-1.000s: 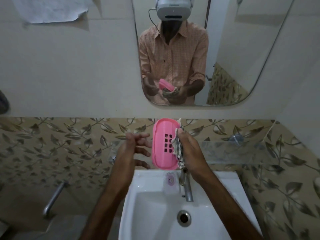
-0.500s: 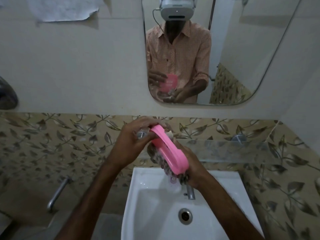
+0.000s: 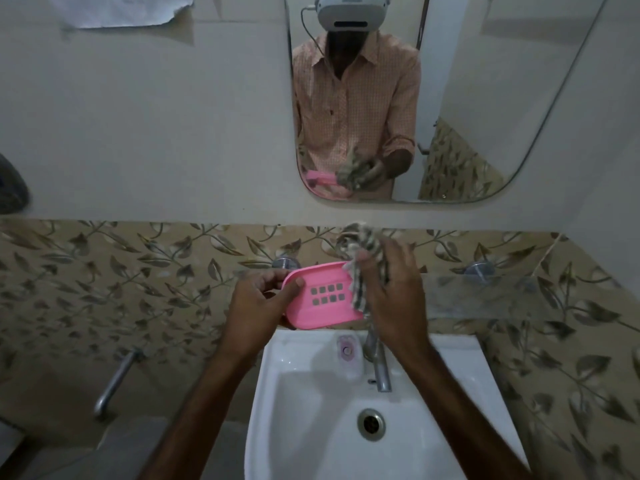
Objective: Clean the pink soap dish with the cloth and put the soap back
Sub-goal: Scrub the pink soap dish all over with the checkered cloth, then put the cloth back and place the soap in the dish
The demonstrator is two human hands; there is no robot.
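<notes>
**Pink dish held flat over the basin, cloth at its right end**

The mirror (image 3: 450,98) fills the upper wall and reflects a person in an orange checked shirt with a headset, hands, dish and cloth repeated at its lower edge; below it runs a band of leaf-patterned tiles (image 3: 104,289); a glass shelf (image 3: 485,296) on two metal studs spans that band behind the hands.

The white sink (image 3: 301,427) sits at bottom centre; its bowl holds nothing but the metal drain (image 3: 371,423); on its back ledge, just left of the chrome tap (image 3: 379,368), lies a small pale bar with a pinkish centre, the soap (image 3: 347,349), apart from the dish above it.

The pink soap dish (image 3: 320,296) is held in the air above the sink's back edge, between the two hands; its long axis runs left to right, the right end tipped slightly upward and away; its broad face with two rows of small square holes faces the camera; nothing lies in it.

The left hand (image 3: 258,299) grips the dish's left end, thumb on the facing surface, fingers (image 3: 273,276) curled round the far rim; the right hand (image 3: 388,296) is closed on the checked cloth (image 3: 362,265), bunched above the knuckles and pressed against the dish's right end, covering that edge.
</notes>
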